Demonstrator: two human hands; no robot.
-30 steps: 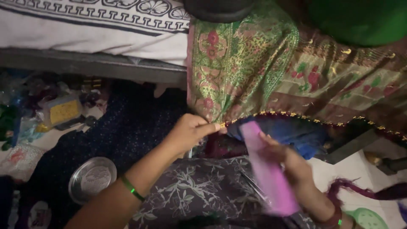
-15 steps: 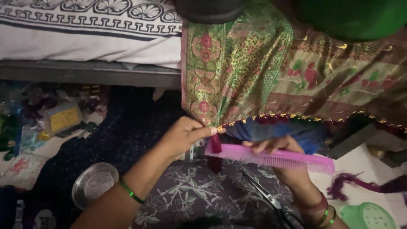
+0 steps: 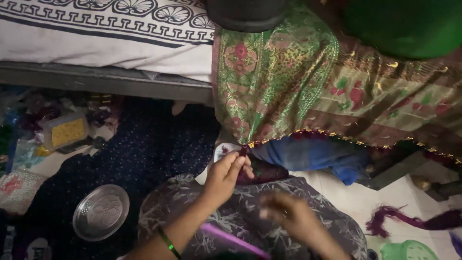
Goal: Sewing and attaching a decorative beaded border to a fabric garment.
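Observation:
My left hand (image 3: 226, 175) pinches a dark maroon tassel (image 3: 243, 150) at the lower corner of a green and pink patterned fabric (image 3: 274, 82) with a beaded gold border. The fabric hangs down from the bed edge. A green bangle sits on that forearm. My right hand (image 3: 288, 216) is blurred, low over my lap on the grey floral cloth (image 3: 192, 202), apart from the fabric. I cannot tell whether it holds anything. A pink comb (image 3: 236, 238) lies across my lap below both hands.
A steel bowl (image 3: 101, 212) lies on the dark dotted mat at lower left. A plastic box with yellow contents (image 3: 65, 131) sits among clutter at left. Blue cloth (image 3: 313, 154) bunches under the fabric. Purple threads (image 3: 409, 221) lie at right. A white patterned bedsheet (image 3: 96, 43) lies above.
My right hand held the pink comb up by the fabric edge; now the comb lies on my lap and the hand has dropped lower. My left hand keeps its pinch.

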